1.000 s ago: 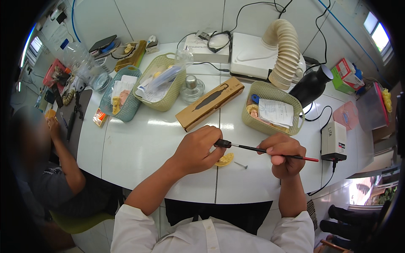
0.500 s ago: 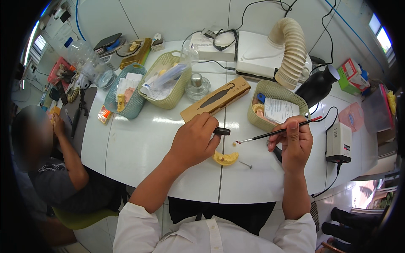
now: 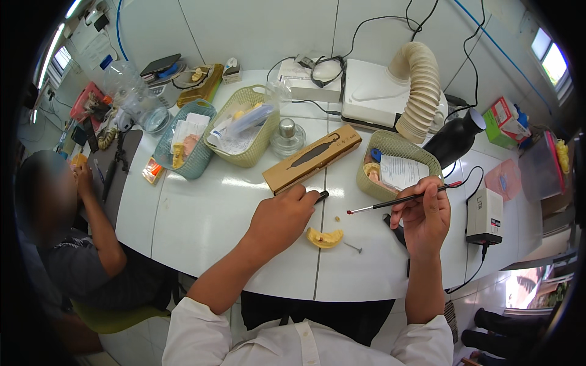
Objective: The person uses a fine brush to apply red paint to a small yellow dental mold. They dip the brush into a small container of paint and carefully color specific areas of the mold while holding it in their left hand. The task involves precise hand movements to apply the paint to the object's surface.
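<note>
While the left hand (image 3: 281, 221), curled closed, grips a short black piece (image 3: 323, 196) and the right hand (image 3: 427, 215) pinches a slim tool (image 3: 390, 202), tabletop (image 3: 360, 274) stretches from the yellow cast (image 3: 325, 238) to the front edge; cardboard box (image 3: 312, 157) and pale-green basket (image 3: 373, 187) crowd behind.

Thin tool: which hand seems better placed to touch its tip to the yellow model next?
Right, I'd judge: the right hand holds the tool, its tip facing left, roughly toward the model. The left hand holds a black piece.

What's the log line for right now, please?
left grip: holding black cylinder | right grip: holding slim black tool, reddish tip | white table: yellow cast, small yellowish piece, metal pin
</note>
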{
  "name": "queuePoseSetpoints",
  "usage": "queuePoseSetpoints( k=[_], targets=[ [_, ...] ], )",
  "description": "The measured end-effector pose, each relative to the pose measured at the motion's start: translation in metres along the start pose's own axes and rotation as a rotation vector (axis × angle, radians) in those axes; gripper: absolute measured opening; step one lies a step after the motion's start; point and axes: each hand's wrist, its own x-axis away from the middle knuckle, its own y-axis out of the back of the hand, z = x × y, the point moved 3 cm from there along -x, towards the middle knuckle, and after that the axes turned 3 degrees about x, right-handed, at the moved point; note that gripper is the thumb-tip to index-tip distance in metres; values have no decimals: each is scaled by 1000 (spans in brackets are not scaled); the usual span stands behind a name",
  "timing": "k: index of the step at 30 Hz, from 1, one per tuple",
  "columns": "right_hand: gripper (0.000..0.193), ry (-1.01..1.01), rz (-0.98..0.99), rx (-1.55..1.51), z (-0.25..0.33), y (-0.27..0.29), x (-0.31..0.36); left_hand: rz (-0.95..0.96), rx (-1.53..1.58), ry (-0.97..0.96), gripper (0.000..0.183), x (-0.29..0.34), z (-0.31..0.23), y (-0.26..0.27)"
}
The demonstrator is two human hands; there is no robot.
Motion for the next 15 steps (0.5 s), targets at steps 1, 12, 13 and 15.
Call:
queuePoseSetpoints(
  k=[1, 12, 13, 15],
  targets=[
    [23, 4, -2, 4, 0, 0, 0, -3, -16, -6, 27, 0, 2, -1],
    [26, 100, -5, 100, -2, 0, 5, -73, 310, -35, 29, -1, 3, 7],
    [26, 172, 2, 125, -3, -2, 7, -77, 422, -52, 29, -1, -3, 16],
    [27, 303, 46, 190, -3, -4, 9, -93, 570, -92, 31, -1, -8, 22]
  ],
)
